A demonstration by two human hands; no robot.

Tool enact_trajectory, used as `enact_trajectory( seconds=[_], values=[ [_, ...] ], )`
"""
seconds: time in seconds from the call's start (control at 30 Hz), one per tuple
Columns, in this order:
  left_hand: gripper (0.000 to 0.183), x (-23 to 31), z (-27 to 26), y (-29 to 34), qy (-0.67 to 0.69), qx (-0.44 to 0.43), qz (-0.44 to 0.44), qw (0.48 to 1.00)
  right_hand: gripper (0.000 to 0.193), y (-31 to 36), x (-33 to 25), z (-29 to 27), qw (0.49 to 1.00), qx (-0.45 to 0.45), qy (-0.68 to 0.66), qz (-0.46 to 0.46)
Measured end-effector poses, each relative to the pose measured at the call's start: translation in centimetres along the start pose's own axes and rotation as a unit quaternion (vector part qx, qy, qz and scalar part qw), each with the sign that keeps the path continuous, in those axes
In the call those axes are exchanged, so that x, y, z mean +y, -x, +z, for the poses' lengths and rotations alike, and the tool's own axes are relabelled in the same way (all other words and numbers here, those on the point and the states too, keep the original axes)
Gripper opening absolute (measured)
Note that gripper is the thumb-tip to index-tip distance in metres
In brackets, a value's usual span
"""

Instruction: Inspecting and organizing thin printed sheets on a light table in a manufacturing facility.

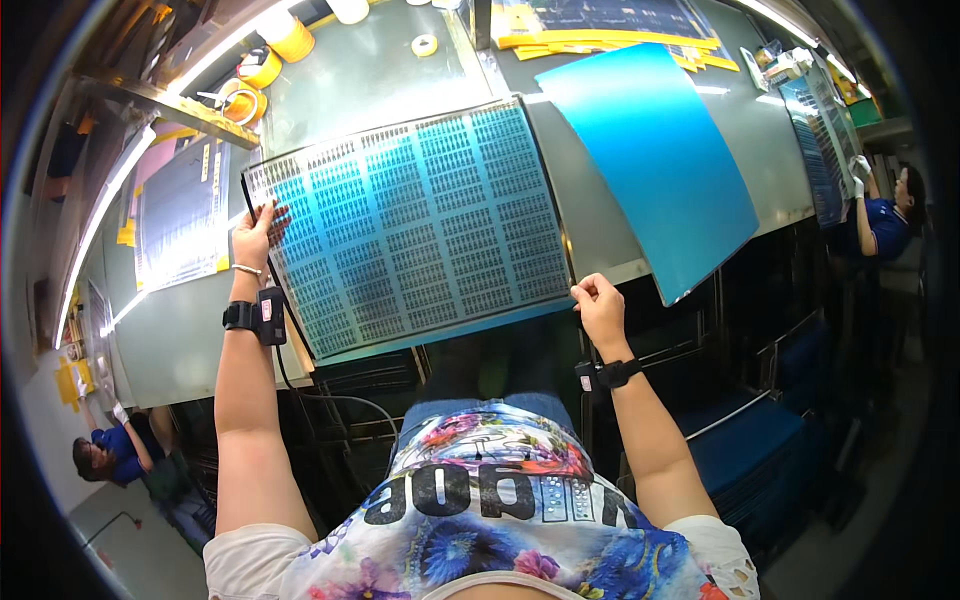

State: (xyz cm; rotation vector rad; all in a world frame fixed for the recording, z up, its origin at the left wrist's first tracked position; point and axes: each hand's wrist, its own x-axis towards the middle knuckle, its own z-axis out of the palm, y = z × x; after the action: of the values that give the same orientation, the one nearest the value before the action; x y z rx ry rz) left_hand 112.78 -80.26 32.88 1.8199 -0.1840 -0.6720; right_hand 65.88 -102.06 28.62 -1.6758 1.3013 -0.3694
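Note:
A large see-through film sheet [440, 220] printed with a dark grid of tiny repeated shapes spans the middle of the bench. Blue shows through it, and a blue strip [440, 335] peeks out along its near edge. My left hand [258, 238] grips the film's left edge, its fingers partly visible through the printed sheet. At the near right corner my right hand [600, 305] is closed in a pinch on the film's edge. To the right lies a plain blue sheet [660, 160], bending over the bench's front edge and touched by neither hand.
The grey bench [360, 70] carries a small tape roll [424, 45], yellow tape rolls [290, 40] and yellow-edged sheets [610, 40]. Another dark film [185, 215] lies left. One person in blue [885, 225] works at far right, another [120, 455] at far left.

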Motion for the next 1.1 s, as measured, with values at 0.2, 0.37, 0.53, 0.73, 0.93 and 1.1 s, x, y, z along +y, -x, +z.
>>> enact_trajectory(
  seconds=[0.2, 0.37, 0.53, 0.73, 0.93, 1.1],
  values=[
    [0.020, -0.5, -1.1, 0.4, -0.003, -0.032, 0.012, 0.999, 0.013, 1.2, 1.3, 0.4, 0.990, 0.029, 0.104, -0.085],
    [0.020, -1.1, -1.1, 0.7, 0.014, -0.010, 0.010, 1.000, 0.014, 1.4, 1.3, 0.6, 0.988, 0.051, 0.107, -0.094],
    [0.022, -1.3, -1.4, 0.3, -0.015, -0.024, -0.001, 1.000, 0.015, 1.3, 1.5, 0.7, 0.990, 0.040, 0.087, -0.105],
    [0.028, -1.8, -1.5, -0.4, -0.024, -0.039, -0.067, 0.997, 0.017, 1.5, 1.8, 1.3, 0.991, 0.054, 0.066, -0.108],
    [0.028, -5.1, -2.6, -1.6, -0.059, -0.027, -0.106, 0.992, 0.014, 1.6, 2.2, 1.2, 0.996, 0.030, 0.038, -0.069],
    [0.027, -4.0, -2.4, -1.2, -0.019, -0.026, -0.048, 0.998, 0.013, 1.4, 0.5, 0.3, 0.987, -0.002, 0.142, -0.081]
  ],
)
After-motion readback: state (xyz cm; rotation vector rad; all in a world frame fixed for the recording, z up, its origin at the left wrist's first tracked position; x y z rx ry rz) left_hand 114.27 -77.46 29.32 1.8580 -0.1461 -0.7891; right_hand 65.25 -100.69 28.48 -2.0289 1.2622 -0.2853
